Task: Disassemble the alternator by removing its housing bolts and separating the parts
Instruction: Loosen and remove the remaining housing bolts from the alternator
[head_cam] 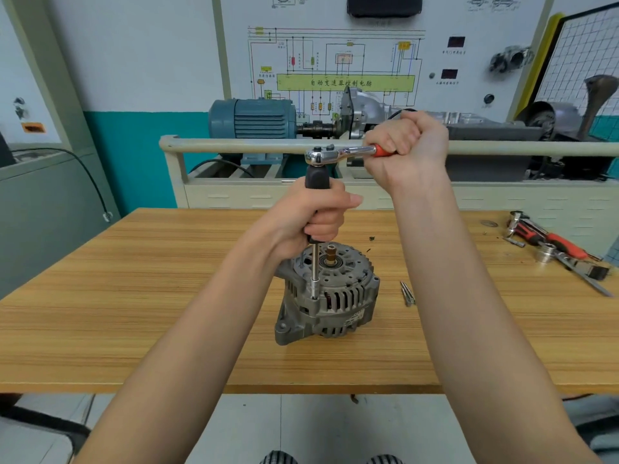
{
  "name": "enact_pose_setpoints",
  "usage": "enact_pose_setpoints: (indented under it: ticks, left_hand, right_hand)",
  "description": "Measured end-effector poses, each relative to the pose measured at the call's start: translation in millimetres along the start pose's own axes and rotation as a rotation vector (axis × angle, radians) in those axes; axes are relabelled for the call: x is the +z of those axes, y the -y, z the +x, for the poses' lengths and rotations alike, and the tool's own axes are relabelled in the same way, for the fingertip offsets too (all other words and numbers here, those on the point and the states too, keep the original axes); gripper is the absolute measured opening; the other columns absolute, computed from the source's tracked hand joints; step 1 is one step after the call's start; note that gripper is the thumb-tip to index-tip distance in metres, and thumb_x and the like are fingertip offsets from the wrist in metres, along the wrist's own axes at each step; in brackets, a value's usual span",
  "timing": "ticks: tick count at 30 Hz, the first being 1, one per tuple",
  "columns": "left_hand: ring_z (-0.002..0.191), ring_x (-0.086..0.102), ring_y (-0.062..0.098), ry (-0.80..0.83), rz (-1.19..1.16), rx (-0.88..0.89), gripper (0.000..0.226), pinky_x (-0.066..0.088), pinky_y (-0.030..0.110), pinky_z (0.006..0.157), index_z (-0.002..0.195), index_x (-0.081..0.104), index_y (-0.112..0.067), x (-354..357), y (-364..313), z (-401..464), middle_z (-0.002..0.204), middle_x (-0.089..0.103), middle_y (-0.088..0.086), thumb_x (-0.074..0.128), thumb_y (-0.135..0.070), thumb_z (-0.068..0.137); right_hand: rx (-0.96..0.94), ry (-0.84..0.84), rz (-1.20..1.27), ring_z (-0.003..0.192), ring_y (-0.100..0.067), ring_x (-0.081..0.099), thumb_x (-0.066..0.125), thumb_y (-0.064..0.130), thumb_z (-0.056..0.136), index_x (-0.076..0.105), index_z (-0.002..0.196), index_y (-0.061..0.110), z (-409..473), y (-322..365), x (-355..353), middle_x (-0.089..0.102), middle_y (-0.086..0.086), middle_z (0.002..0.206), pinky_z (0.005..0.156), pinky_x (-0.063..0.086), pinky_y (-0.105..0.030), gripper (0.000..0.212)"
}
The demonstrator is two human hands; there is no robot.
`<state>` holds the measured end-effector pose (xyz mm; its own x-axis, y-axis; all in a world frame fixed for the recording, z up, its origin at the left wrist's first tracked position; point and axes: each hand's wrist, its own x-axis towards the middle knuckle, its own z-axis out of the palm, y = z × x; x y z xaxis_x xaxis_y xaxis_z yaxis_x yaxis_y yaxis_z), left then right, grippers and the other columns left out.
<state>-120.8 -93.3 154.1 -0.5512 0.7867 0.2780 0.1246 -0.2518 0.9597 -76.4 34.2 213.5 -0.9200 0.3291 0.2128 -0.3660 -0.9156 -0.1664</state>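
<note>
Alternator [326,296] upright mid-table [134,296]. Left hand [315,216] grips black driver handle [316,177], shaft tip on housing bolt [314,298]. Right hand [407,147] clamps ratchet [338,154] handle. Loose bolts [407,293] beside alternator; tools [552,246] far right.

1 alternator [326,294], 2 hands [318,216], 1 ratchet [338,155], 2 loose bolts [407,293]

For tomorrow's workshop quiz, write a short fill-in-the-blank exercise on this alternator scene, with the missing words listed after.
1. The alternator stands on a ____ table.
2. The right hand grips the ratchet by its ____ handle.
3. The left hand holds the black grip of the ____ driver.
4. Loose bolts lie to the alternator's ____.

Missing words: wooden; red; upright; right
</note>
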Motion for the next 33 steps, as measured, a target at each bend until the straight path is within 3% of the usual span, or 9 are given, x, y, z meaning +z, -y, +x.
enact_pose_setpoints:
  ticks: [3, 6, 8, 10, 15, 19, 25, 28, 33]
  left_hand:
    - [0.03, 0.019, 0.007, -0.19, 0.038, 0.006, 0.056, 0.018, 0.015, 0.036, 0.042, 0.035, -0.024, 3.4, 3.4, 2.9, 0.037, 0.026, -0.007, 0.057, 0.0, 0.088]
    - [0.031, 0.021, 0.008, -0.441, 0.101, 0.043, 0.045, 0.02, 0.016, 0.036, 0.053, 0.035, -0.019, 12.4, 8.8, 7.6, 0.038, 0.029, -0.008, 0.058, 0.002, 0.085]
    - [0.031, 0.024, 0.008, -0.506, 0.15, 0.061, 0.039, 0.022, 0.016, 0.036, 0.058, 0.035, -0.017, 16.5, 11.3, 8.4, 0.038, 0.031, -0.009, 0.059, 0.002, 0.084]
    - [0.033, 0.026, 0.008, -0.438, 0.159, 0.059, 0.04, 0.024, 0.017, 0.036, 0.058, 0.038, -0.017, 14.0, 10.6, 7.0, 0.04, 0.033, -0.009, 0.061, 0.002, 0.083]
    - [0.037, 0.028, 0.01, -0.052, 0.089, -0.016, 0.048, 0.024, 0.021, 0.041, 0.048, 0.038, -0.018, -1.3, -0.6, 1.6, 0.042, 0.033, -0.005, 0.059, 0.0, 0.087]
    - [0.031, 0.019, 0.008, -0.188, 0.076, -0.015, 0.054, 0.018, 0.015, 0.037, 0.046, 0.032, -0.021, 3.2, 2.9, 3.6, 0.038, 0.026, -0.007, 0.055, 0.001, 0.089]
    - [0.033, 0.021, 0.01, -0.566, 0.136, 0.042, 0.041, 0.021, 0.018, 0.039, 0.055, 0.034, -0.018, 16.3, 11.5, 8.4, 0.04, 0.029, -0.006, 0.056, 0.004, 0.083]
    - [0.035, 0.026, 0.01, -0.445, 0.148, 0.039, 0.042, 0.024, 0.019, 0.039, 0.056, 0.036, -0.017, 12.2, 7.8, 2.5, 0.041, 0.032, -0.007, 0.06, 0.004, 0.083]
    - [0.041, 0.033, 0.014, -0.138, 0.105, 0.037, 0.043, 0.029, 0.025, 0.046, 0.052, 0.039, -0.015, 2.9, -3.4, -4.4, 0.046, 0.035, -0.002, 0.059, 0.001, 0.086]
  right_hand:
    - [-0.098, 0.025, -0.009, 0.026, -0.009, 0.016, 0.038, 0.01, 0.093, 0.027, 0.039, 0.018, -7.5, -3.3, -3.4, 0.019, 0.008, 0.034, 0.032, 0.017, -0.016, 0.056]
    - [-0.31, 0.082, -0.088, 0.031, -0.009, 0.014, 0.038, 0.008, 0.093, 0.029, 0.04, 0.021, -24.1, -9.6, -6.6, 0.019, 0.008, 0.037, 0.035, 0.018, -0.02, 0.055]
    - [-0.387, 0.11, -0.119, 0.033, -0.01, 0.014, 0.038, 0.008, 0.092, 0.028, 0.041, 0.021, -32.6, -10.9, -5.8, 0.018, 0.007, 0.038, 0.036, 0.019, -0.02, 0.054]
    - [-0.359, 0.097, -0.113, 0.032, -0.01, 0.014, 0.039, 0.007, 0.092, 0.027, 0.042, 0.021, -30.5, -5.7, -3.7, 0.018, 0.007, 0.038, 0.035, 0.019, -0.02, 0.053]
    - [-0.076, -0.033, -0.05, 0.026, -0.008, 0.017, 0.04, 0.008, 0.091, 0.028, 0.041, 0.018, -3.0, 2.4, 1.9, 0.02, 0.008, 0.035, 0.032, 0.017, -0.015, 0.053]
    - [-0.068, -0.02, -0.034, 0.026, -0.008, 0.017, 0.04, 0.009, 0.092, 0.028, 0.043, 0.018, -1.0, -3.1, 0.8, 0.02, 0.008, 0.035, 0.033, 0.016, -0.016, 0.052]
    - [-0.401, 0.104, -0.194, 0.034, -0.011, 0.013, 0.039, 0.007, 0.091, 0.028, 0.042, 0.021, -32.9, -17.3, 2.4, 0.017, 0.006, 0.04, 0.037, 0.019, -0.021, 0.053]
    - [-0.322, 0.072, -0.154, 0.032, -0.01, 0.013, 0.038, 0.008, 0.092, 0.027, 0.043, 0.021, -27.6, -10.4, 5.5, 0.017, 0.007, 0.039, 0.036, 0.017, -0.019, 0.052]
    - [-0.001, -0.015, -0.045, 0.024, -0.008, 0.018, 0.039, 0.01, 0.094, 0.028, 0.04, 0.017, 0.5, 0.2, 2.5, 0.02, 0.008, 0.033, 0.032, 0.017, -0.014, 0.056]
